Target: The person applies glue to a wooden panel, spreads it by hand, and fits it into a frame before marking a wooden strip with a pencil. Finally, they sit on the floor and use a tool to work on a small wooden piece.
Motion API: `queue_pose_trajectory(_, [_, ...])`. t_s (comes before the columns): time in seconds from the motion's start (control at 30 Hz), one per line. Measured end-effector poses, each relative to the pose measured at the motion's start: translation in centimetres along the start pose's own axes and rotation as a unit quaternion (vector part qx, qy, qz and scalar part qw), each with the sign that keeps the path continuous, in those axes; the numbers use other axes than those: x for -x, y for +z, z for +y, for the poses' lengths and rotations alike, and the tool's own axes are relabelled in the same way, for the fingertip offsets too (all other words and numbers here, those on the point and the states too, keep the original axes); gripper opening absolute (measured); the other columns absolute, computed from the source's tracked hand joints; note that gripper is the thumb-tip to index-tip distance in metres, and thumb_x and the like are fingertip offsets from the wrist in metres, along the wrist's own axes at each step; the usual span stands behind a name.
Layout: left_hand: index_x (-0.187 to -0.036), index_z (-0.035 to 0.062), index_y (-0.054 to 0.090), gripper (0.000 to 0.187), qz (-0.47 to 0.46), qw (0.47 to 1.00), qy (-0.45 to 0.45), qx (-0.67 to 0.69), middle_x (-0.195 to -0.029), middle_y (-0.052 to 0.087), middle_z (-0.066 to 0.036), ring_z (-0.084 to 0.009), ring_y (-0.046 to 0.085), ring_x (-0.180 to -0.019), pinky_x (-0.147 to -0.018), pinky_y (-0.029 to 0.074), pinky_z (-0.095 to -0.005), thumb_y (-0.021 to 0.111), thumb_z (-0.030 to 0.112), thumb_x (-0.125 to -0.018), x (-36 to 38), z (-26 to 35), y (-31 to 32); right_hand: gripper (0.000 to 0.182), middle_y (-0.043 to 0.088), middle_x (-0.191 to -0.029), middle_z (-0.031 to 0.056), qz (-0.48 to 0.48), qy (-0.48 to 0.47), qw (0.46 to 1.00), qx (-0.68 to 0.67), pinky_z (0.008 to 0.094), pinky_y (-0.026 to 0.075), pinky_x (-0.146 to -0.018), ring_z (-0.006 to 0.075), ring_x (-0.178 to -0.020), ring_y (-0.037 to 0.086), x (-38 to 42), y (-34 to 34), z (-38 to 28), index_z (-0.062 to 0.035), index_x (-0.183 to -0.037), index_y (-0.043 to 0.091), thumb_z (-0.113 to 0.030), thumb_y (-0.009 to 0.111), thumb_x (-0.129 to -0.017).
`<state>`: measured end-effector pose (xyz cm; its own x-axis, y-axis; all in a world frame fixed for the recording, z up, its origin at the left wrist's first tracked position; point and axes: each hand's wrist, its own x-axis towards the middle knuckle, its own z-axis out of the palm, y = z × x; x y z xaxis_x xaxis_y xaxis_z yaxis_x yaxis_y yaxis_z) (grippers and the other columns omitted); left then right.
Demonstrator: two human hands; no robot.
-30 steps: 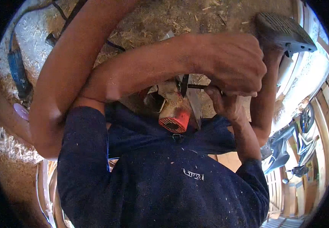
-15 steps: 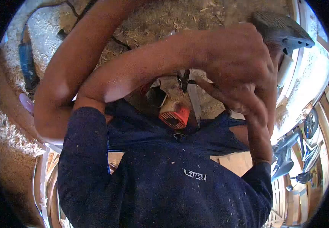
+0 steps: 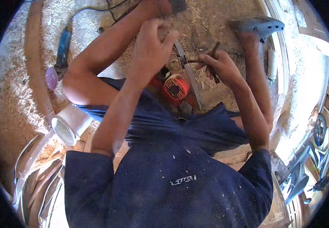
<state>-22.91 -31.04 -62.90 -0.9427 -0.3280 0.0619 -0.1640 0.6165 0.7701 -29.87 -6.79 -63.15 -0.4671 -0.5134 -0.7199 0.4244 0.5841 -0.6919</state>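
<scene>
Over the upper middle, my left hand [image 3: 151, 45] is raised with bent fingers, blurred by motion; whether anything is between them is unclear. My right hand [image 3: 223, 70] is closed around a dark bar tool [image 3: 215, 49]. A thin rod [image 3: 193, 60] runs left from that hand to a small metal fitting [image 3: 182, 60] on a long flat metal bar [image 3: 192, 81]. Below my left hand, between the legs, a red-orange machine part [image 3: 176, 88] with a slotted round cover lies beside the flat bar.
Sawdust covers the floor [image 3: 206, 22]. At left are a blue power tool [image 3: 64, 45] with a cord, a purple disc [image 3: 51, 78] and a white bucket [image 3: 70, 123]. A shoe [image 3: 257, 26] is at upper right, near a white cylinder [image 3: 272, 64]. Wood strips lie lower left.
My left hand has moved left, away from my right hand, to above the red-orange part. My right hand and the bar tool it holds are now in plain view. The camera view has shifted.
</scene>
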Motion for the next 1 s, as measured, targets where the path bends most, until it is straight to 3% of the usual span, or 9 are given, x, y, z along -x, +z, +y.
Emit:
queue_pose_trajectory(0.17, [-0.129, -0.0017, 0.052, 0.056, -0.013, 0.985, -0.167, 0.049, -0.12, 0.059, -0.023, -0.036, 0.059, -0.113, -0.096, 0.049, -0.0432, 0.075, 0.029, -0.088, 8.4, -0.5, 2.4, 0.034, 0.073, -0.082, 0.0082, -0.021, 0.035, 0.999, 0.022, 0.0238, 0.044, -0.044, 0.0076, -0.05, 0.057, -1.2, -0.2, 1.8, 0.0023, -0.107, 0.07, -0.029, 0.058, -0.103])
queue_pose_trajectory(0.23, [-0.135, -0.0022, 0.046, 0.065, -0.002, 0.988, -0.149, 0.031, -0.124, 0.055, -0.024, -0.0377, 0.055, -0.118, -0.098, 0.048, -0.0451, 0.076, 0.029, -0.086, 9.9, 1.8, 3.4, 0.034, 0.074, -0.086, 0.0079, -0.028, 0.009, 0.992, -0.124, 0.0227, 0.044, -0.046, 0.0067, -0.052, 0.058, -1.7, 0.1, 2.3, 0.0017, -0.106, 0.071, -0.029, 0.057, -0.103])
queue_pose_trajectory(0.37, [-0.148, -0.0044, 0.026, 0.086, -0.014, 0.994, -0.104, -0.028, -0.133, 0.04, -0.029, -0.0457, 0.042, -0.126, -0.108, 0.033, -0.055, 0.076, 0.017, -0.082, 10.8, 2.2, 4.7, 0.032, 0.076, -0.093, 0.0087, -0.037, -0.036, 0.999, -0.001, 0.0247, 0.05, -0.059, 0.0102, -0.064, 0.063, -1.2, -0.1, 1.0, 0.0023, -0.111, 0.071, -0.026, 0.061, -0.101])
queue_pose_trajectory(0.47, [-0.15, -0.0039, 0.024, 0.087, -0.01, 0.998, -0.048, -0.036, -0.132, 0.041, -0.028, -0.0458, 0.041, -0.126, -0.108, 0.032, -0.0555, 0.074, 0.012, -0.081, 10.6, 1.7, 4.3, 0.03, 0.075, -0.099, 0.009, -0.06, -0.249, 0.964, 0.074, 0.0273, 0.052, -0.074, 0.0137, -0.079, 0.066, -2.0, -0.8, 1.8, 0.003, -0.114, 0.07, -0.022, 0.064, -0.099])
queue_pose_trajectory(0.57, [-0.152, -0.0031, 0.022, 0.089, -0.03, 0.999, -0.032, -0.006, -0.131, 0.042, -0.028, -0.0456, 0.041, -0.125, -0.108, 0.032, -0.0548, 0.072, 0.009, -0.079, 10.3, 1.2, 4.1, 0.029, 0.075, -0.103, 0.0105, 0.05, -0.494, 0.763, 0.413, 0.0312, 0.051, -0.083, 0.0167, -0.09, 0.066, -1.1, -1.2, 1.1, 0.0038, -0.117, 0.068, -0.017, 0.064, -0.097])
queue_pose_trajectory(0.63, [-0.153, -0.0026, 0.02, 0.092, -0.039, 0.998, -0.034, 0.018, -0.131, 0.042, -0.027, -0.0454, 0.042, -0.125, -0.108, 0.032, -0.0544, 0.072, 0.008, -0.078, 9.9, 1.1, 4.2, 0.018, 0.074, -0.099, 0.0074, 0.042, -0.399, 0.898, 0.179, 0.0318, 0.053, -0.072, 0.0142, -0.08, 0.067, -1.2, -0.4, 2.5, -0.0017, -0.106, 0.072, -0.014, 0.06, -0.1])
queue_pose_trajectory(0.67, [-0.155, -0.0021, 0.019, 0.094, -0.041, 0.999, -0.013, 0.023, -0.13, 0.043, -0.027, -0.0448, 0.043, -0.124, -0.108, 0.032, -0.0538, 0.071, 0.007, -0.077, 9.9, 0.9, 4.2, 0.018, 0.074, -0.099, 0.0074, 0.042, -0.397, 0.899, 0.18, 0.0318, 0.053, -0.072, 0.0142, -0.08, 0.067, -1.0, -0.7, 3.2, -0.0017, -0.106, 0.072, -0.014, 0.06, -0.1])
queue_pose_trajectory(0.73, [-0.156, -0.0015, 0.017, 0.097, -0.043, 0.999, 0.01, 0.03, -0.129, 0.044, -0.027, -0.0441, 0.043, -0.123, -0.109, 0.032, -0.0532, 0.07, 0.005, -0.075, 9.7, 0.7, 3.8, 0.028, 0.075, -0.099, 0.009, 0.056, -0.071, 0.992, 0.092, 0.0276, 0.054, -0.06, 0.0133, -0.068, 0.066, -0.1, -0.9, 3.5, 0.0019, -0.117, 0.066, -0.02, 0.058, -0.102])
queue_pose_trajectory(1.0, [-0.158, 0.0024, 0.017, 0.097, -0.138, 0.988, -0.006, 0.068, -0.145, 0.041, -0.028, -0.0428, 0.041, -0.134, -0.116, 0.031, -0.0482, 0.067, 0.01, -0.075, 8.9, -0.2, 2.5, 0.033, 0.074, -0.085, 0.0107, 0.075, 0.01, 0.967, -0.242, 0.0255, 0.048, -0.046, 0.0127, -0.053, 0.062, 0.9, 1.0, 6.3, 0.0063, -0.099, 0.07, -0.024, 0.056, -0.103])
